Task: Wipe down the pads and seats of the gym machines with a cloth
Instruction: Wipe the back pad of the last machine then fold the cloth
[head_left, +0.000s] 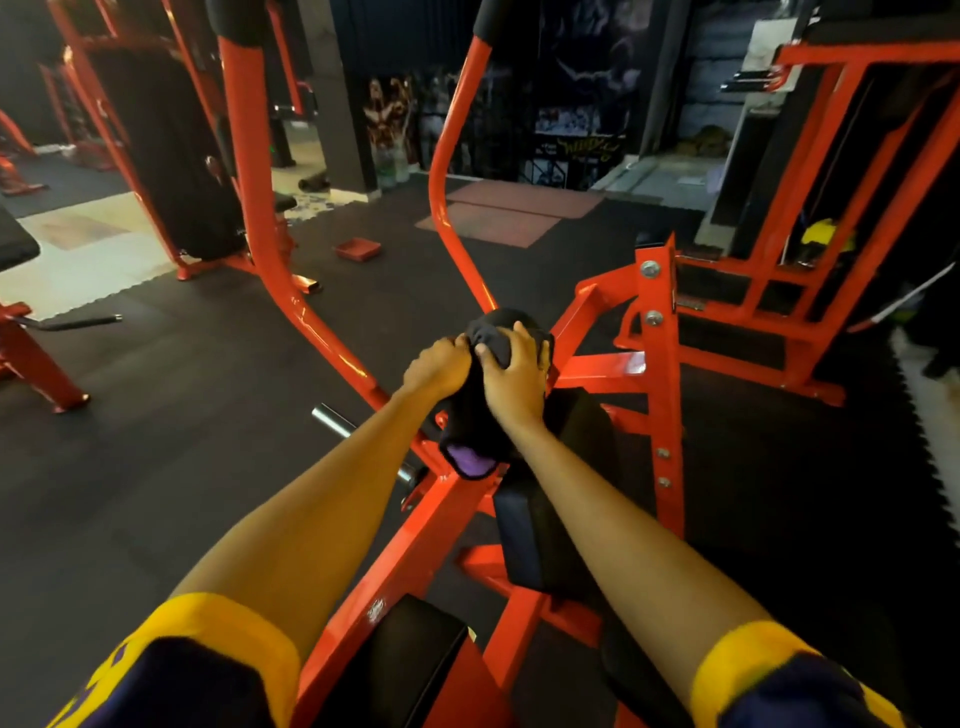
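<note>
I record the cloth (475, 415) hanging lengthwise down the pad (550, 519) toward me, arms outstretched, left hand (439, 366) and right hand (514, 374) both gripping it.

dark cloth (485, 415), red machine frame (660, 364)

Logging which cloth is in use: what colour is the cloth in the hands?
The cloth is mostly black, with a purple patch at its lower end; the head view shows it.

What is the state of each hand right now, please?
Left hand: closed, gripping the dark cloth.
Right hand: closed, clasping the same cloth.
</note>
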